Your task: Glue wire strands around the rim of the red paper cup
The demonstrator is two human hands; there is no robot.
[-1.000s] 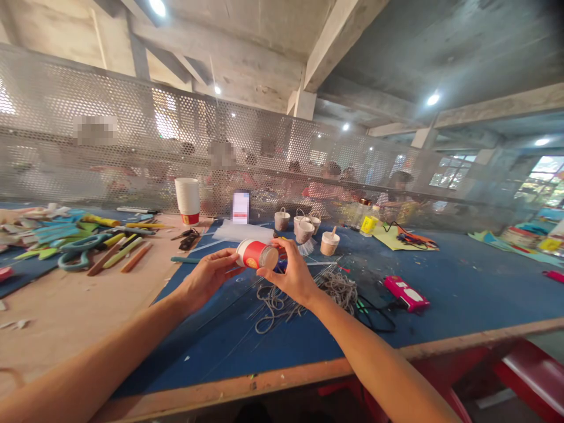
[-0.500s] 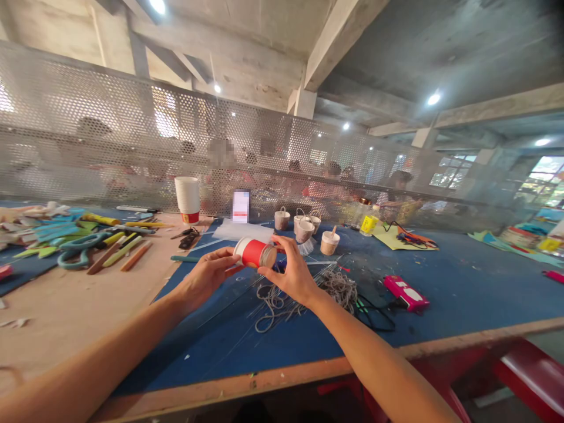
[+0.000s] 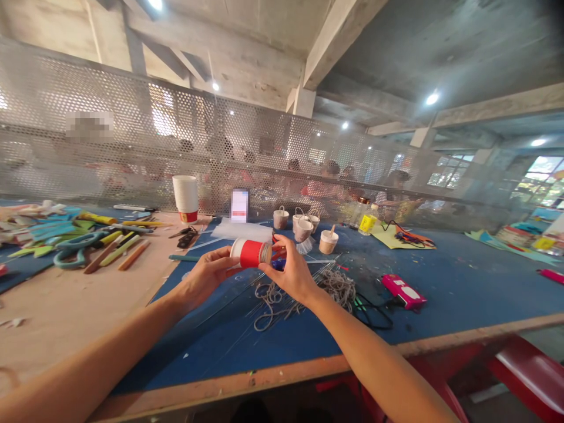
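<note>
A red and white paper cup (image 3: 252, 253) lies on its side in the air above the blue table mat. Pale cord (image 3: 265, 254) appears wound round its right-hand end. My left hand (image 3: 214, 269) grips the white, wider end with thumb and fingers. At the corded end, my right hand (image 3: 291, 267) curls its thumb and forefinger around the cup's edge; its other fingers are partly hidden. A small dark blue object (image 3: 278, 264) shows behind my right fingers. Below the hands, grey cord (image 3: 339, 286) lies in a loose tangle beside thin straight strands.
Small cord-covered buckets (image 3: 303, 229) and a tub with a stick (image 3: 328, 241) stand behind the hands. Stacked cups (image 3: 185, 198) and a phone (image 3: 240, 205) are farther back. Scissors (image 3: 77, 249) lie left; a pink device (image 3: 403, 292) with a black cable lies right.
The cup has turned slightly and moved a little left, with both hands still on it. My right fingers have shifted slightly at the corded end, showing more of the dark blue object behind.
</note>
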